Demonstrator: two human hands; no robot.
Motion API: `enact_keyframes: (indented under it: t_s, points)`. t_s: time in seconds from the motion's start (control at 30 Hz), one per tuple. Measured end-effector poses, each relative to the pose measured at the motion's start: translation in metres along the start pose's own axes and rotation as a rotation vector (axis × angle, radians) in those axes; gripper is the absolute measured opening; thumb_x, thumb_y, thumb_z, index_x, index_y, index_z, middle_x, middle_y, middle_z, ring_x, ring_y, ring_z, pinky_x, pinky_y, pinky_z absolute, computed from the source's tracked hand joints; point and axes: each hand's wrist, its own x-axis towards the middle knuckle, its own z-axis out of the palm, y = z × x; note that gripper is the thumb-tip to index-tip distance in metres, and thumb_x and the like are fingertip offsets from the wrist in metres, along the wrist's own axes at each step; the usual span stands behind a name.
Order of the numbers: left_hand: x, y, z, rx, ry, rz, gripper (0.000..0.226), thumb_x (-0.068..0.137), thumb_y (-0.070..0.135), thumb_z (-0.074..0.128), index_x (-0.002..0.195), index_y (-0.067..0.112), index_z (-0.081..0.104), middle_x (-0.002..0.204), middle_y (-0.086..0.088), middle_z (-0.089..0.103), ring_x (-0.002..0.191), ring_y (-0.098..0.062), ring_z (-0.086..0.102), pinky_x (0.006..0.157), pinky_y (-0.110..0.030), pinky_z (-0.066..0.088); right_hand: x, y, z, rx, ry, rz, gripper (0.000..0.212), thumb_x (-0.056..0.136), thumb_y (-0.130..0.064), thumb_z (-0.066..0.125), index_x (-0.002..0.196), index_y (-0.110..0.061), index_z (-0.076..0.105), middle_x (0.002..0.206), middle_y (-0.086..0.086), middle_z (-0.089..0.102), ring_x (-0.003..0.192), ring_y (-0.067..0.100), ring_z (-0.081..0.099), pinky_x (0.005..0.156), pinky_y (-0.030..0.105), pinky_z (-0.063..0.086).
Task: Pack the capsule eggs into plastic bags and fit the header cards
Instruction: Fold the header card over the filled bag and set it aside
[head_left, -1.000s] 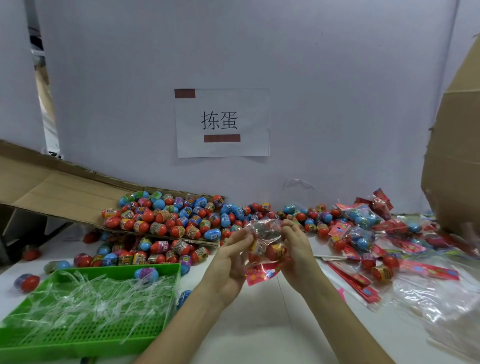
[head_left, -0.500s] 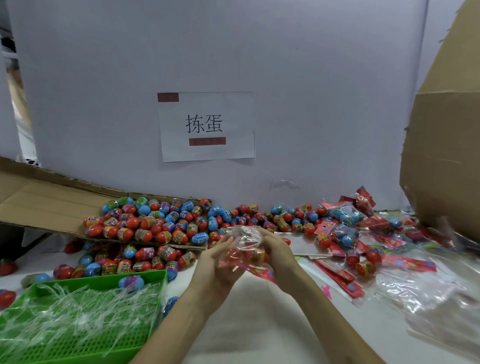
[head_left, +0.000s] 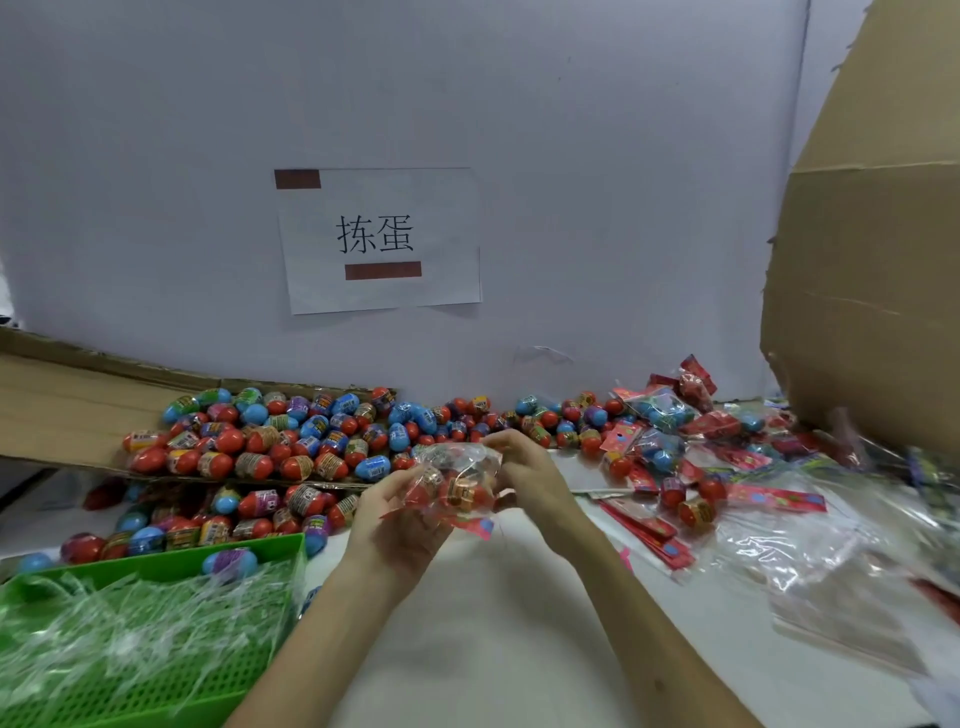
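Pinching the light, slippery, egg-filled plastic bag (head_left: 458, 470) with left hand (head_left: 400, 527) and right hand (head_left: 532, 480), we'd grip its slack film.

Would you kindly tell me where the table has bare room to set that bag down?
Bare white table lies in front, between the green basket and the clear bags. Crowded: loose eggs along the wall, header cards and filled packs to the right.

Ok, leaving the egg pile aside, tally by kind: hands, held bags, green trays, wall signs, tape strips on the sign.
Hands: 2 (left hand, right hand)
Held bag: 1
Green tray: 1
Wall sign: 1
Tape strips: 2
Total: 7
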Motion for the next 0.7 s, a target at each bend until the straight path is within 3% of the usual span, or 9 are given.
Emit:
enact_keyframes:
  t_s: [0.07, 0.17, 0.27, 0.37, 0.53, 0.63, 0.7]
  points:
    - [-0.002, 0.001, 0.001, -0.005, 0.024, -0.039, 0.025, 0.084, 0.013, 0.065, 0.100, -0.003, 0.075, 0.084, -0.015, 0.077, 0.064, -0.024, 0.074, 0.054, -0.030, 0.061, 0.001, -0.004, -0.015, 0.192, -0.093, 0.043, 0.025, 0.101, -0.012, 0.047, 0.116, -0.009, 0.066, 0.099, 0.017, 0.061, 0.075, 0.022, 0.064, 0.062, 0.032, 0.055]
    - [-0.003, 0.001, 0.003, -0.018, 0.046, -0.078, 0.029, 0.076, 0.012, 0.066, 0.101, -0.002, 0.071, 0.074, -0.009, 0.074, 0.056, -0.021, 0.070, 0.048, -0.027, 0.057, -0.001, -0.006, -0.025, 0.209, -0.274, 0.060, 0.033, 0.096, -0.035, 0.061, 0.117, -0.010, 0.066, 0.099, 0.010, 0.064, 0.081, 0.020, 0.063, 0.067, 0.027, 0.052]
    - [-0.004, 0.001, 0.004, 0.020, 0.060, -0.079, 0.040, 0.074, 0.016, 0.067, 0.111, 0.000, 0.071, 0.079, -0.010, 0.074, 0.061, -0.022, 0.068, 0.056, -0.030, 0.056, -0.001, -0.002, -0.026, 0.167, -0.300, 0.076, 0.025, 0.094, -0.026, 0.071, 0.110, -0.009, 0.063, 0.094, 0.008, 0.065, 0.081, 0.021, 0.063, 0.067, 0.027, 0.052]
    - [-0.005, 0.001, 0.007, -0.015, 0.092, -0.054, 0.028, 0.086, 0.022, 0.063, 0.105, 0.003, 0.070, 0.086, -0.013, 0.076, 0.069, -0.027, 0.071, 0.063, -0.036, 0.057, -0.001, -0.002, -0.031, 0.179, -0.307, 0.080, 0.017, 0.094, -0.015, 0.071, 0.106, -0.007, 0.061, 0.092, 0.007, 0.066, 0.079, 0.018, 0.064, 0.067, 0.027, 0.051]
    - [-0.005, -0.001, 0.008, 0.091, 0.227, 0.131, 0.019, 0.098, 0.019, 0.054, 0.099, 0.006, 0.069, 0.095, -0.011, 0.074, 0.085, -0.028, 0.071, 0.073, -0.040, 0.056, 0.000, -0.008, -0.052, 0.435, -0.303, 0.056, 0.023, 0.086, -0.014, 0.073, 0.105, -0.006, 0.062, 0.095, 0.007, 0.065, 0.078, 0.016, 0.063, 0.065, 0.024, 0.051]
    - [-0.007, 0.002, 0.006, 0.057, 0.258, 0.136, 0.020, 0.098, 0.016, 0.052, 0.089, 0.007, 0.067, 0.090, -0.010, 0.071, 0.082, -0.028, 0.069, 0.072, -0.039, 0.055, -0.003, -0.003, -0.068, 0.284, -0.403, 0.094, 0.019, 0.088, -0.016, 0.071, 0.104, -0.008, 0.065, 0.095, 0.005, 0.065, 0.082, 0.015, 0.063, 0.068, 0.023, 0.052]
    - [-0.007, 0.003, 0.006, 0.036, 0.264, 0.125, 0.020, 0.098, 0.016, 0.051, 0.086, 0.008, 0.066, 0.091, -0.010, 0.070, 0.081, -0.027, 0.069, 0.073, -0.038, 0.055, -0.001, 0.000, -0.075, 0.216, -0.383, 0.084, 0.013, 0.090, -0.013, 0.070, 0.101, -0.008, 0.067, 0.093, 0.006, 0.065, 0.083, 0.018, 0.061, 0.068, 0.025, 0.051]
